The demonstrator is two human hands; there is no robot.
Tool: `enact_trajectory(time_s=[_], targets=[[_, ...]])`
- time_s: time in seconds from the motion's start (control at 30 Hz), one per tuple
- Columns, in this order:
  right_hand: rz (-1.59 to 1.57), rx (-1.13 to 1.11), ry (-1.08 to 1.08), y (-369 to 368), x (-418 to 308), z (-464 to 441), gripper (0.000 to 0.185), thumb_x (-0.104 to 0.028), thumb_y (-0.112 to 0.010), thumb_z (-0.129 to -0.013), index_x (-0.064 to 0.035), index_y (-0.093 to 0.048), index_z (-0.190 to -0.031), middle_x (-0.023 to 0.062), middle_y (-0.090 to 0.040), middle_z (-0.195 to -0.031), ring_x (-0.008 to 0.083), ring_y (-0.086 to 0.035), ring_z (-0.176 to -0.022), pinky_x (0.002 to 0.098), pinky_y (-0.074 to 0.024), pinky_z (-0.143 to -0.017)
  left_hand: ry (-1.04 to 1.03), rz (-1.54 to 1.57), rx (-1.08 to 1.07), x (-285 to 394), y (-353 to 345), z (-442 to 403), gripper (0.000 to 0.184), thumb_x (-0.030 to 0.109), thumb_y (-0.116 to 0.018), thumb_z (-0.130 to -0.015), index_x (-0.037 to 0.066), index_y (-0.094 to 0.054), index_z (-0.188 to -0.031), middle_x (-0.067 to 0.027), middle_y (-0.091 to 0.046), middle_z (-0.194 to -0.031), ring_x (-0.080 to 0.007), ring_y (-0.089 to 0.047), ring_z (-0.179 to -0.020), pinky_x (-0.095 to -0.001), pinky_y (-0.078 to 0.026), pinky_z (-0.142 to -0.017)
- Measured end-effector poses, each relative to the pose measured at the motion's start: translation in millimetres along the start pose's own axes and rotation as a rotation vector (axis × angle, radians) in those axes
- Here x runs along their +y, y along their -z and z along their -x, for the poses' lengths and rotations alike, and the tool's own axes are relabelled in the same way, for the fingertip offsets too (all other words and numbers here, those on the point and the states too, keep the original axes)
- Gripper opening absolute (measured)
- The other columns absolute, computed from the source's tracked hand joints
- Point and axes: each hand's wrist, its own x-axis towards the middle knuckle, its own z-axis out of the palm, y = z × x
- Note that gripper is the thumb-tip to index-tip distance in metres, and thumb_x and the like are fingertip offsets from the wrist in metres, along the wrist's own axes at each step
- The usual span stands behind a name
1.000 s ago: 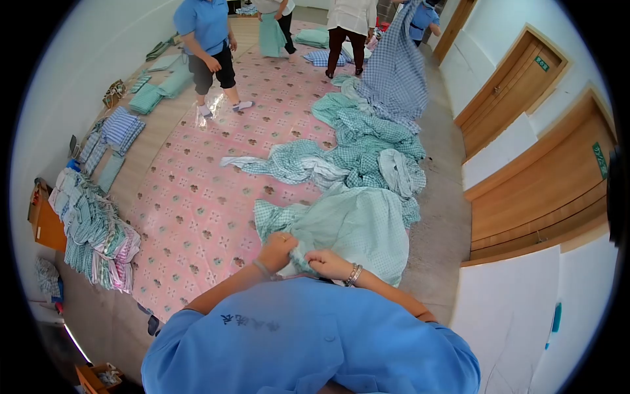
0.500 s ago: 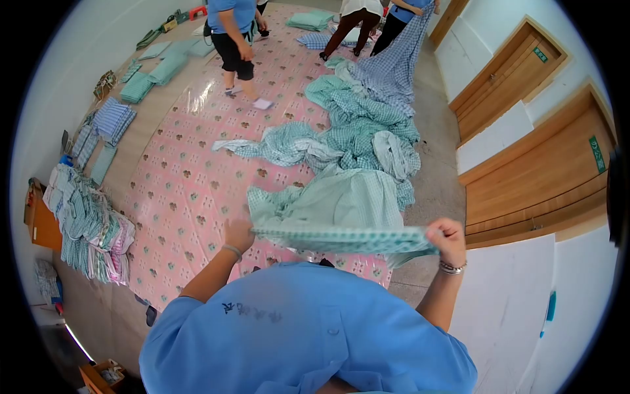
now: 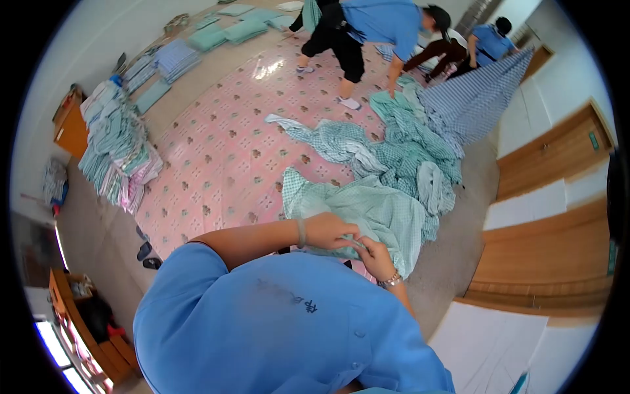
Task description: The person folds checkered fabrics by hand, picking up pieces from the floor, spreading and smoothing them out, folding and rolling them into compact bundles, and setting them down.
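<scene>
A pale green checked sheet (image 3: 367, 210) spreads out in front of me, its near edge running up to my hands. My left hand (image 3: 331, 231), with a band at the wrist, is closed with its fingers bent at the sheet's edge. Against its fingertips, my right hand (image 3: 375, 256), with a bracelet, pinches at the same edge. The two hands meet near the middle of my chest, and the bit of cloth between the fingers is mostly hidden. Behind the sheet lies a crumpled heap of green checked cloth (image 3: 410, 141).
A pink patterned floor sheet (image 3: 216, 171) covers the floor. At left stands a tall pile of folded cloth (image 3: 118, 141); folded green bundles (image 3: 246, 31) lie further back. One co-worker (image 3: 380, 23) bends over the heap; another (image 3: 492, 46) holds up a blue checked sheet (image 3: 479, 98). Wooden doors (image 3: 551, 151) line the right.
My hands, held wide apart along the sheet's edge before, have come together. My view has turned. The nearer co-worker has gone from standing to bending down to the heap.
</scene>
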Motion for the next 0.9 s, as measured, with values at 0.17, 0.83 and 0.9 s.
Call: enact_trajectory(time_s=[0.17, 0.83, 0.9], targets=[[-0.227, 0.011, -0.073, 20, -27, 18, 0.01, -0.005, -0.054, -0.077, -0.0013, -0.056, -0.086, -0.0004, -0.05, -0.06, 0.0041, -0.04, -0.052, 0.0192, -0.0327, -0.046, 0.053, -0.072, -0.003, -32, -22, 45, 0.018, 0.025, -0.055, -0.076, 0.016, -0.053, -0.091, -0.0098, -0.053, -0.059, -0.0279, -0.051, -0.052, -0.037, -0.039, -0.047], [0.27, 0.078, 0.302, 37, -56, 10, 0.049, -0.02, -0.066, -0.068, -0.0034, -0.048, -0.11, 0.0157, -0.049, -0.108, 0.0284, -0.046, -0.098, 0.0358, -0.0359, -0.084, -0.026, -0.13, 0.162, 13, 4, 27, 0.015, 0.015, -0.053, -0.074, 0.007, -0.054, -0.087, -0.0111, -0.056, -0.068, -0.0283, -0.055, -0.063, -0.0363, -0.043, -0.056], [0.209, 0.01, 0.326, 10, -49, 2, 0.043, -0.018, -0.065, -0.07, -0.0039, -0.05, -0.108, 0.0159, -0.052, -0.104, 0.026, -0.05, -0.093, 0.0337, -0.0387, -0.08, -0.061, -0.255, 0.074, 29, 6, 21, 0.016, 0.018, -0.054, -0.075, 0.007, -0.054, -0.086, -0.011, -0.055, -0.067, -0.0295, -0.054, -0.061, -0.0382, -0.042, -0.054]])
